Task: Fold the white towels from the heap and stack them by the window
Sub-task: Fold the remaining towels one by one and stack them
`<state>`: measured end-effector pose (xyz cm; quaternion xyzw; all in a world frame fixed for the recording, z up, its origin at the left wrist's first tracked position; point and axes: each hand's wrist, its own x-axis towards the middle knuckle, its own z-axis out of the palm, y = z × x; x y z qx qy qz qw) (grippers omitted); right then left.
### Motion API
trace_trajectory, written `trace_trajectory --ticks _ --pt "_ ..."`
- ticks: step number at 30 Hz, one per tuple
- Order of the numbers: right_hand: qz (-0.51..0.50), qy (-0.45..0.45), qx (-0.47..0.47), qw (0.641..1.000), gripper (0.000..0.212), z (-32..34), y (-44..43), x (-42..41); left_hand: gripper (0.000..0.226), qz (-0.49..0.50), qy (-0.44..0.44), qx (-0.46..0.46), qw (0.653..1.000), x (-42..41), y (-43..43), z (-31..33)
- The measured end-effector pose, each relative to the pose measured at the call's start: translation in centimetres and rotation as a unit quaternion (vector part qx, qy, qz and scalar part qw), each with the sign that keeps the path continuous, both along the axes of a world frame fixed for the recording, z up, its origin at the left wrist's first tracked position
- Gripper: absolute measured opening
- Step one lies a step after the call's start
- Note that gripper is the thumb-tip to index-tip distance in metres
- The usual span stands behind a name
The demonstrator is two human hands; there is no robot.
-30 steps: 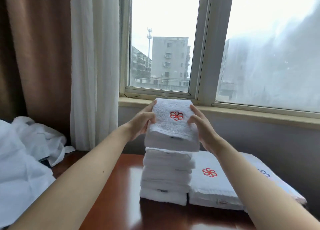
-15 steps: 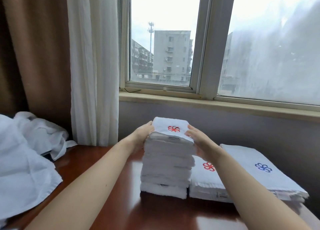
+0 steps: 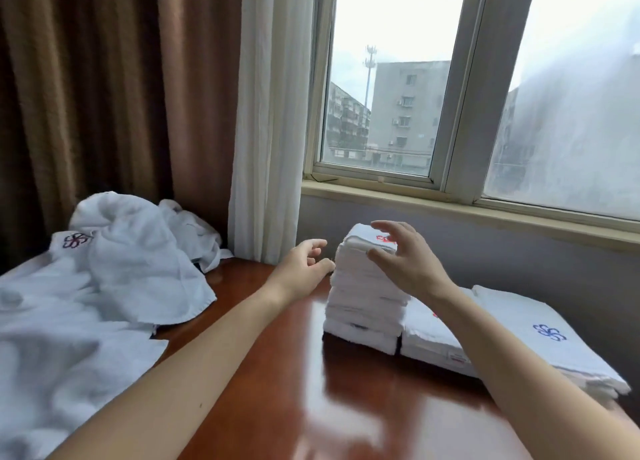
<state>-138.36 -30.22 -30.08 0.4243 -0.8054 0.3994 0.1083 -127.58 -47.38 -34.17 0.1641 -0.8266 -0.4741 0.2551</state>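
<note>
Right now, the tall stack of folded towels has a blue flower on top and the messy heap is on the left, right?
Not quite. The head view shows that the flower on top of the tall stack is red; the blue flower is on the flat folded towel beside it. The messy heap is on the left.

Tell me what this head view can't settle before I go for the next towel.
All head view:
Red emblem on the tall stack's top towel: half covered by the right hand.
Second emblem on the flat pile beside it: mostly hidden by the right forearm.
Heap: cut off by the left edge; towel count unclear.
Left hand: contact with the stack unclear, blurred.
Tag on the flat pile's front: too small to read.
</note>
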Motion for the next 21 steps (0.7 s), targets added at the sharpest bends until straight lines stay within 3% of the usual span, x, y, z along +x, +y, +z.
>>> trace_trajectory --ticks 6,21 --pt "0.098 0.07 0.117 0.986 0.054 -1.6 -3.7 6.2 0.053 0.077 -0.065 -0.088 0.991 9.2 -1.1 -2.3" --pt "0.295 0.065 0.183 0.936 0.06 -7.2 -17.0 22.2 0.052 0.276 -0.192 -0.175 0.926 31.8 -10.6 -5.7"
